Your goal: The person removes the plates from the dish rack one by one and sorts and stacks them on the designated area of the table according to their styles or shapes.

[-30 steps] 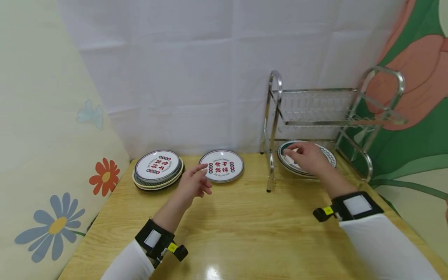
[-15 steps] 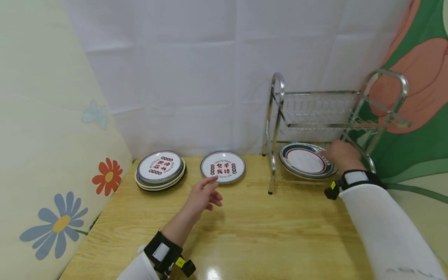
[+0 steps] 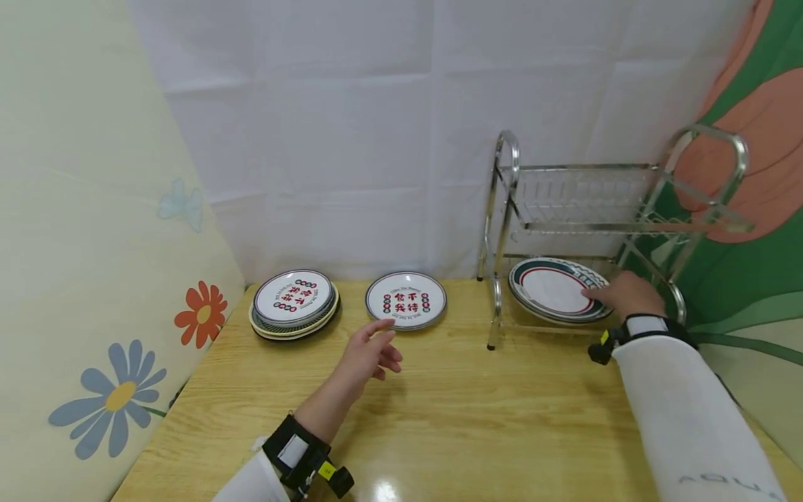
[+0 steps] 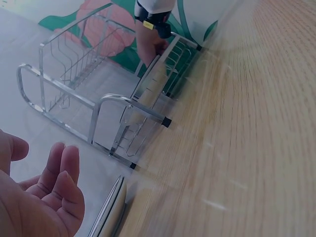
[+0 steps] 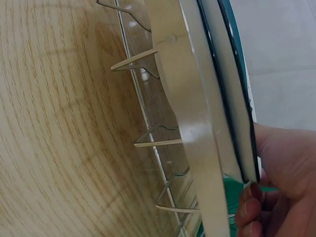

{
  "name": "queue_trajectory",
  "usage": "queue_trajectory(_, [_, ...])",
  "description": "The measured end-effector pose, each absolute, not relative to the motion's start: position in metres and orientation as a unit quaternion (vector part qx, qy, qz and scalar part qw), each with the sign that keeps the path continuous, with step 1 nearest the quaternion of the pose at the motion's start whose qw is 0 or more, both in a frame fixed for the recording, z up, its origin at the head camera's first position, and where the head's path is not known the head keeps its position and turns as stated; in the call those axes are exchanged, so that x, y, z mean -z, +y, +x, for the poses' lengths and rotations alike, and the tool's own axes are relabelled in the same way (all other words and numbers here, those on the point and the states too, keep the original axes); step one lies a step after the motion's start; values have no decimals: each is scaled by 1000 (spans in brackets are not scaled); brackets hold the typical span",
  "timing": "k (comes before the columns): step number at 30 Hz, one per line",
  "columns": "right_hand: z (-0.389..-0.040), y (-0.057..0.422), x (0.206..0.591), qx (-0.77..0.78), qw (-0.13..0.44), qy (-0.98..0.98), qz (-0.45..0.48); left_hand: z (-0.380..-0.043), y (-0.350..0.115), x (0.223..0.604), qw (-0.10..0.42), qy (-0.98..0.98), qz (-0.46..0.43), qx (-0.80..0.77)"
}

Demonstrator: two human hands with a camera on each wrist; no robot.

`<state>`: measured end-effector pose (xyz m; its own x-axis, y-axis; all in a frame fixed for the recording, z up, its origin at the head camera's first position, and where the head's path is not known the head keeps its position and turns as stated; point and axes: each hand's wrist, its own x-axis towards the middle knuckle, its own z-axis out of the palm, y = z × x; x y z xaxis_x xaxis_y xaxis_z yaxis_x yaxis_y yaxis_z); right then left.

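Observation:
My right hand [image 3: 629, 294] is at the right edge of the stacked plates [image 3: 552, 289] on the lower tier of a metal dish rack [image 3: 590, 227]. The top plate has a dark green rim band and a red ring. In the right wrist view the fingers [image 5: 251, 210] curl under the edge of the dark-rimmed plates [image 5: 232, 94], the thumb hidden behind them. Loosely bent and holding nothing, my left hand [image 3: 371, 352] hovers over the table just in front of a single white plate [image 3: 406, 319] with red characters.
At the left back, a stack of plates [image 3: 293, 300] stands beside the flower-painted wall. The rack's upper tier [image 3: 577, 195] overhangs the plates at my right hand. A white cloth [image 3: 326, 139] hangs behind the wooden table [image 3: 452, 411].
My right hand went from above the plates in the rack to their right edge and now grips it. My left hand shifted slightly right and toward me.

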<state>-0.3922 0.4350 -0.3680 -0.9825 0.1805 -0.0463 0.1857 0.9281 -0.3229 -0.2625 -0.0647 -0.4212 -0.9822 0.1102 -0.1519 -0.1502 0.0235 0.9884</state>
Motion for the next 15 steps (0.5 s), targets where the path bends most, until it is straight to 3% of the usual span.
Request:
queue_trajectory(6, [-398,445,368,176,51,980,76,-262,-65,420,91,712,-13,-696])
queue_trajectory(15, [-399,445,367,187,53,979,67,-262,-67,425,94,718,-18,-689])
